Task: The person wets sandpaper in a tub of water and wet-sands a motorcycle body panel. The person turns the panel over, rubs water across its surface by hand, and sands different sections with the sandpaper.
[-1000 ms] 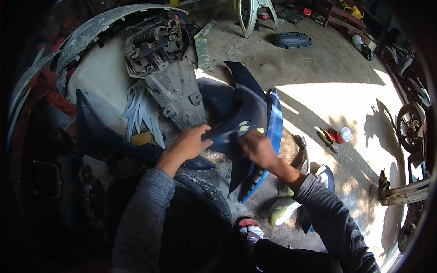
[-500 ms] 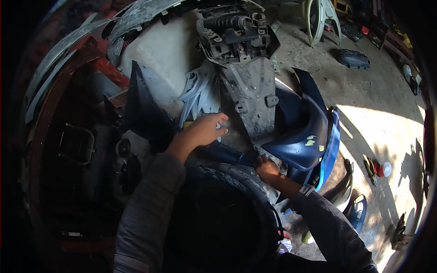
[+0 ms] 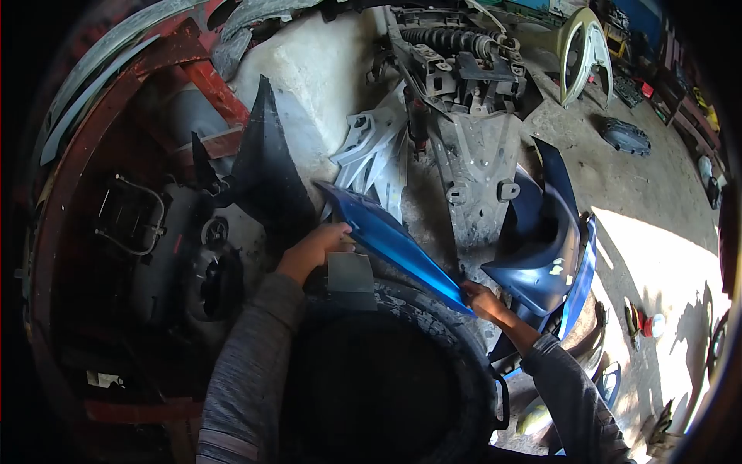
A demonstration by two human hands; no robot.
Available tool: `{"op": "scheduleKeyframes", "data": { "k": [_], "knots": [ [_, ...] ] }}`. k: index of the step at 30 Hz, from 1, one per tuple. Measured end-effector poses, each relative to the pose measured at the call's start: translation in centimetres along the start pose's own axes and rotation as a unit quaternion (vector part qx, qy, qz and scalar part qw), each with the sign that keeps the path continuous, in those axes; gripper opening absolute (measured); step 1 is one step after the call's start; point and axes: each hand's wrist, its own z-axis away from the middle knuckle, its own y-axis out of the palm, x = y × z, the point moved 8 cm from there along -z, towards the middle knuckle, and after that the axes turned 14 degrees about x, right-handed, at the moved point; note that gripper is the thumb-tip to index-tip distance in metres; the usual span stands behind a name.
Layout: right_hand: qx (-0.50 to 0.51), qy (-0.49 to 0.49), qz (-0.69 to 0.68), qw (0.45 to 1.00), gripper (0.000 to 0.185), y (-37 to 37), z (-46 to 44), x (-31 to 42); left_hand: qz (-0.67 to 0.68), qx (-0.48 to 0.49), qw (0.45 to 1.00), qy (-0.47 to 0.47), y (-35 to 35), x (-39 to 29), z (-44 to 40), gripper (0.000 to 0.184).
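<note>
A long, narrow blue motorcycle fairing panel (image 3: 402, 249) slants across the middle, its bright blue face lit. My left hand (image 3: 318, 249) is closed at its upper left part, with the fingers at the panel's edge. Just below that hand is a small grey-green square sheet (image 3: 351, 272), which looks like sandpaper; whether the fingers also hold it I cannot tell. At the panel's lower right end, my right hand (image 3: 483, 301) grips the tip. Beneath the panel stands a large black round thing with a scuffed rim (image 3: 417, 308).
Right of the panel lies a larger dark blue fairing (image 3: 533, 267) with pale patches. Behind are a grey motorcycle undertail piece (image 3: 479, 178), silver-grey parts (image 3: 375, 158) and a pointed black panel (image 3: 267, 155). A red metal frame (image 3: 77, 178) borders the left side.
The panel has turned so its bright blue face shows, and its left end has come up. My left hand, earlier above the panel with fingers apart, is now at its edge. The view has shifted.
</note>
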Motion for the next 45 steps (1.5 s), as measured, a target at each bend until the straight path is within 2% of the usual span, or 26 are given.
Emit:
{"op": "scheduleKeyframes", "data": {
  "k": [1, 2, 4, 5, 6, 7, 8, 10, 11, 13, 14, 16, 17, 19, 22, 28, 33, 34, 36, 38, 40, 41, 45],
  "knots": [
    [-0.018, 0.019, 0.082, 0.996, 0.039, 0.0, 0.3, 0.4, 0.301, -0.013, 0.946, -0.122, 1.0, 3.1, 0.0, 0.044],
    [-0.017, 0.018, 0.084, 0.996, 0.039, 0.2, 0.5, 0.9, 0.303, -0.014, 0.945, -0.121, 1.1, 3.5, 0.1, 0.044],
    [-0.048, 0.037, 0.164, 0.985, 0.038, 0.0, 0.9, 1.9, 0.315, 0.007, 0.949, -0.029, 1.1, 3.2, 0.2, 0.04],
    [-0.047, 0.036, 0.165, 0.984, 0.038, 0.3, 1.0, 2.3, 0.316, 0.005, 0.948, -0.029, 0.8, 3.4, 0.2, 0.04],
    [-0.07, 0.045, 0.147, 0.986, 0.039, 0.3, 1.2, 2.3, -0.056, 0.023, 0.997, 0.037, 0.3, 0.8, 0.1, 0.039],
    [-0.093, 0.054, 0.128, 0.986, 0.04, 0.2, 1.4, 2.3, -0.42, 0.037, 0.901, 0.098, 1.5, -1.2, 0.4, 0.038],
    [-0.093, 0.056, 0.128, 0.986, 0.04, 0.4, 1.6, 2.4, -0.42, 0.038, 0.901, 0.098, 1.6, -1.3, 0.5, 0.038],
    [-0.128, 0.042, 0.261, 0.956, 0.044, 0.5, 2.3, 4.3, -0.4, 0.038, 0.906, 0.136, 1.6, -1.4, 0.6, 0.037],
    [-0.127, 0.043, 0.261, 0.956, 0.044, 0.7, 2.7, 4.6, -0.399, 0.039, 0.906, 0.136, 1.6, -0.8, 0.2, 0.037],
    [-0.135, 0.031, 0.242, 0.96, 0.052, 0.7, 3.6, 6.3, -0.159, 0.053, 0.979, 0.116, 0.3, 2.2, -1.7, 0.037],
    [-0.135, 0.032, 0.241, 0.961, 0.052, 0.8, 3.6, 6.4, -0.159, 0.055, 0.979, 0.116, 0.3, 2.5, -2.0, 0.037],
    [-0.106, 0.009, 0.256, 0.961, 0.055, 1.1, 3.7, 7.0, -0.088, 0.075, 0.991, 0.059, 1.0, 1.1, -1.1, 0.037],
    [-0.101, -0.008, 0.253, 0.962, 0.052, 1.2, 3.9, 7.4, -0.089, 0.078, 0.991, 0.061, 1.6, -0.3, -0.3, 0.037],
    [-0.108, -0.039, 0.248, 0.962, 0.051, 1.1, 4.4, 8.9, -0.287, 0.058, 0.954, 0.061, 2.9, -4.0, 1.3, 0.039],
    [-0.117, -0.089, 0.24, 0.96, 0.048, 0.9, 5.0, 11.4, -0.338, 0.037, 0.939, 0.052, 3.7, -7.0, 1.7, 0.048],
    [-0.085, -0.147, 0.176, 0.97, 0.046, 0.1, 5.9, 14.7, -0.327, 0.022, 0.936, 0.127, 4.5, -11.1, 3.1, 0.035],
    [-0.044, -0.126, 0.112, 0.985, 0.05, 0.0, 7.6, 15.6, -0.317, 0.034, 0.943, 0.098, 4.6, -12.9, 3.9, 0.032],
    [-0.086, -0.162, 0.127, 0.975, 0.044, -0.3, 8.2, 16.1, -0.319, 0.044, 0.941, 0.107, 5.2, -13.4, 4.2, 0.032],
    [-0.096, -0.175, 0.139, 0.97, 0.044, -0.9, 9.1, 16.4, -0.288, 0.029, 0.951, 0.11, 6.0, -14.3, 4.6, 0.036],
    [-0.116, -0.143, 0.126, 0.975, 0.042, -2.1, 11.5, 17.8, -0.303, 0.039, 0.942, 0.14, 8.3, -16.9, 5.3, 0.038],
    [-0.139, -0.154, 0.084, 0.975, 0.041, -3.5, 13.3, 18.2, -0.252, 0.051, 0.953, 0.161, 10.6, -18.9, 5.4, 0.04],
    [-0.178, -0.172, 0.078, 0.966, 0.032, -4.4, 14.8, 18.8, -0.267, 0.049, 0.941, 0.201, 12.3, -20.4, 5.7, 0.043],
    [-0.274, -0.145, 0.125, 0.943, 0.032, -8.6, 17.2, 14.6, -0.311, 0.093, 0.91, 0.259, 20.8, -24.3, 5.3, 0.044]
  ]
}}
